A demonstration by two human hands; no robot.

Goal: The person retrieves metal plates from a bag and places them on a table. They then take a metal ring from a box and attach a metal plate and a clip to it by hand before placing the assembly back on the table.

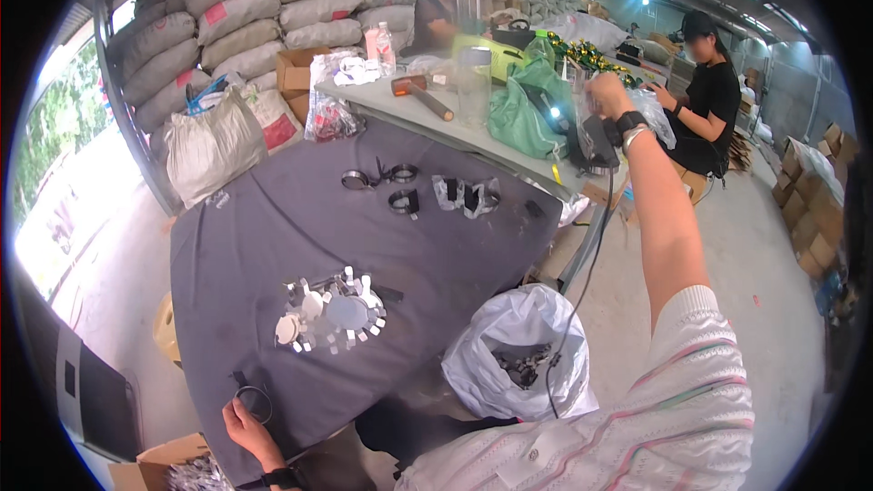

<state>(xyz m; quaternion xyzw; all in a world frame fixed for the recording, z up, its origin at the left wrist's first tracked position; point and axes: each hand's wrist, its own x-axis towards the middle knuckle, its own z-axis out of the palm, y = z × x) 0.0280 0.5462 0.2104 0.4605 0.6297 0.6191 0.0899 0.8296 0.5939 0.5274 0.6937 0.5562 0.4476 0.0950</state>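
At the near left corner of a dark cloth-covered table (273,227), my left hand (250,435) pinches the edge of a thin black ring (255,404) with a dark tab. My right arm stretches far forward over the grey table. Its hand (609,95) is closed around the top of a dark corded tool (597,141), whose exact kind I cannot tell. A dark cord (593,264) runs from there back toward me. Between my hands lies a pile of pale round pieces with tabs (346,312). Farther off sit several black rings (403,202) and clear packets with black parts (466,197).
A white sack (464,368) of small dark parts stands at the table's right edge. A carton (145,475) of silvery pieces is lower left. The grey table (391,114) bears a mallet (423,95), clear cylinder (474,86) and green bag (523,114). Two people sit beyond.
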